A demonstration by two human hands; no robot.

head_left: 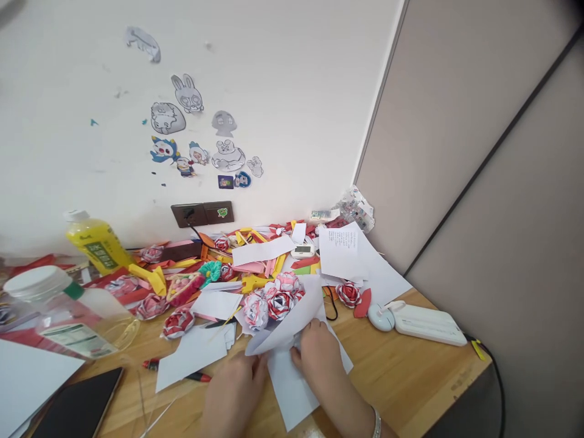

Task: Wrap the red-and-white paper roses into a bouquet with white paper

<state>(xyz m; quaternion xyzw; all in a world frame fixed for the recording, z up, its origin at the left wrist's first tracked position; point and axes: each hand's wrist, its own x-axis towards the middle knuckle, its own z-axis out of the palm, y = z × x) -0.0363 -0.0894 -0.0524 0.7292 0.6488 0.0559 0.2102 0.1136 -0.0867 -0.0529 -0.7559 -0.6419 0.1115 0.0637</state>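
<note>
A bouquet of several red, pink and white paper roses [278, 303] lies at the middle of the desk, partly wrapped in a sheet of white paper [292, 322]. At the lower left edge of that wrap, my left hand [237, 383] is closed, its fingertips partly hidden by the paper. My right hand [319, 353] presses the right side of the wrap with bent fingers, its thumb beside the fold. Beneath both hands another white sheet [292, 389] rests on the wood. How the stems sit inside the wrap is hidden.
Left stand a clear plastic jar [68, 316] and a yellow drink bottle [98, 243], with a dark tablet [79, 404] in front. Coloured paper scraps [255, 267] crowd the wall side. A red pen [198, 376] lies near my left hand. A white power bank [429, 323] sits right.
</note>
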